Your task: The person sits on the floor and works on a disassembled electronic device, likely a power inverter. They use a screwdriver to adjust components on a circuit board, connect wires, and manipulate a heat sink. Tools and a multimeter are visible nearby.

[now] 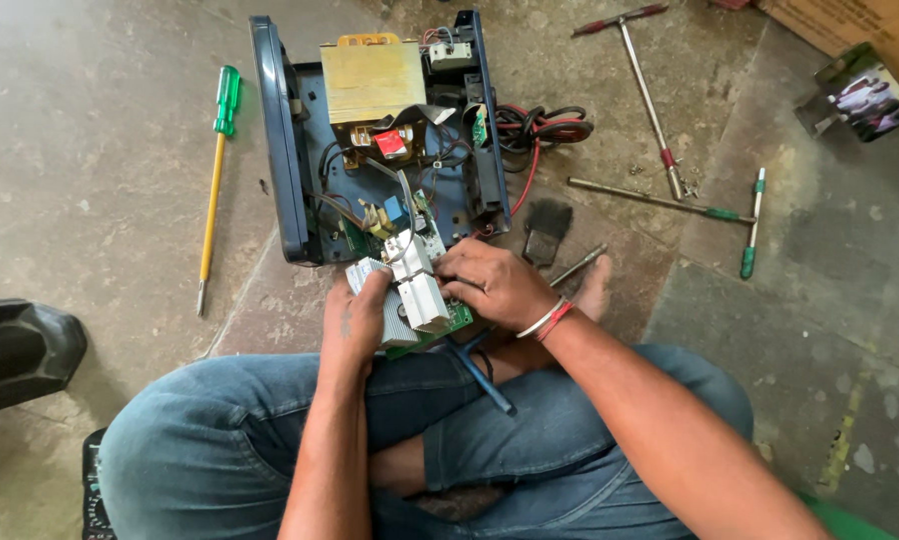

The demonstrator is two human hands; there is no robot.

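Both hands close on a green circuit board that carries pale finned heat sinks; the left hand wraps the board's left edge, fingers curled over a ribbed sink, while the right hand presses down on the right edge with fingers bent, a red and white band at its wrist; the board sits tilted between the two grips, just above the person's crossed legs in blue jeans. Directly beyond the grip, touching the far end of the board through short wires, stands an opened dark blue casing lying on the concrete floor; inside it a large transformer with a yellowish wrap sits furthest from the hands; red and black cables coil out on the right-hand side. Left of the left hand, well apart, lies a long screwdriver with a yellow shaft and green handle; right of the right hand, near, rests a small black brush; further right lie two T-handle wrenches, one red-tipped, one green-tipped; a blue tool handle lies under the right wrist, against the leg.
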